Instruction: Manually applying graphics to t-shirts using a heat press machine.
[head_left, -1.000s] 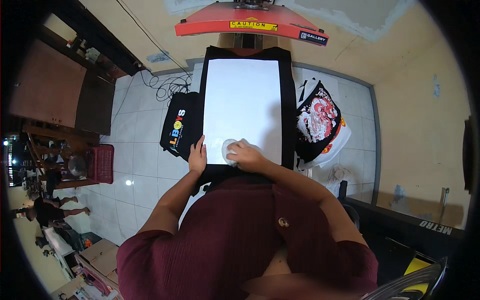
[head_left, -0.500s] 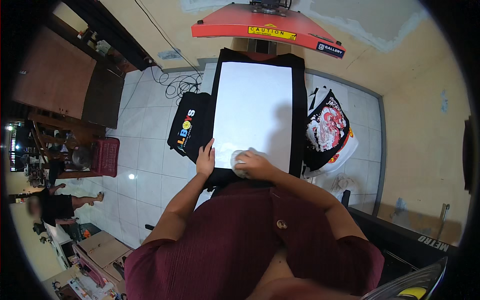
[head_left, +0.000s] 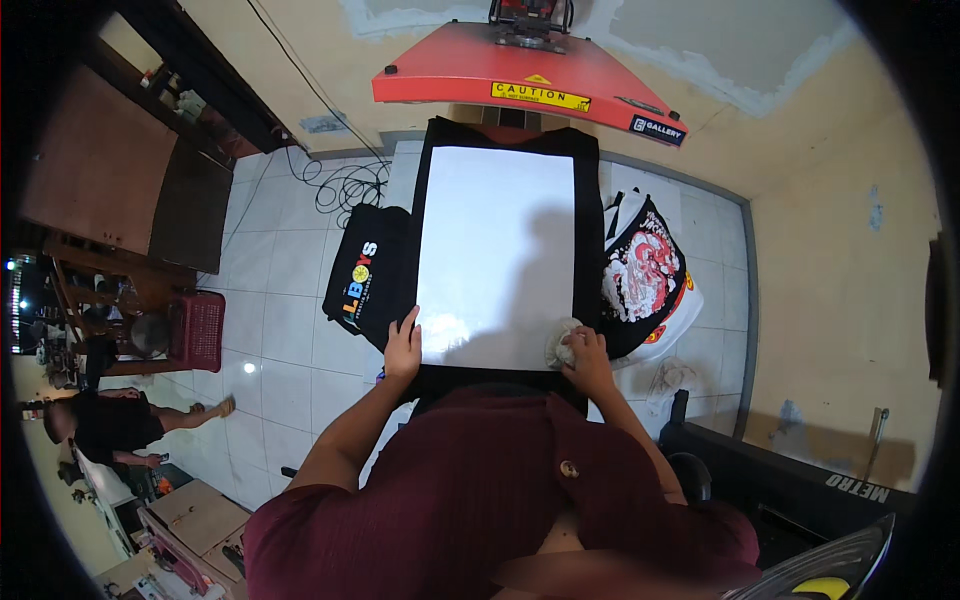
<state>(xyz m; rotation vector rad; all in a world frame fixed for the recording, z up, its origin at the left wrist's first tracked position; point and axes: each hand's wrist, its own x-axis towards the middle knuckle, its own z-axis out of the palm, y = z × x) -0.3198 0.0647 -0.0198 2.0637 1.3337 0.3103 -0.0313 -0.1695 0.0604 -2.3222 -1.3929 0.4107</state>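
Note:
A large white sheet (head_left: 490, 250) lies flat on a black garment (head_left: 587, 230) spread over the platen of a heat press. My right hand (head_left: 588, 358) grips a crumpled whitish cloth (head_left: 562, 343) at the sheet's near right corner. At the near left edge rests my left hand (head_left: 403, 345), fingers stretched out along the sheet's border and holding nothing. Beyond the far edge, the red upper plate (head_left: 530, 70) of the heat press is raised over the back of the garment.
A black printed garment (head_left: 365, 270) hangs at the left, and black and white printed shirts (head_left: 645, 270) lie at the right. Coiled black cables (head_left: 350, 185) lie on the tiled floor. Further left are a red crate (head_left: 197, 332) and another person (head_left: 115, 422).
My right hand has slid the cloth rightward, from near the sheet's lower middle to its near right corner. My left hand stays at the left edge. The person at far left has shifted.

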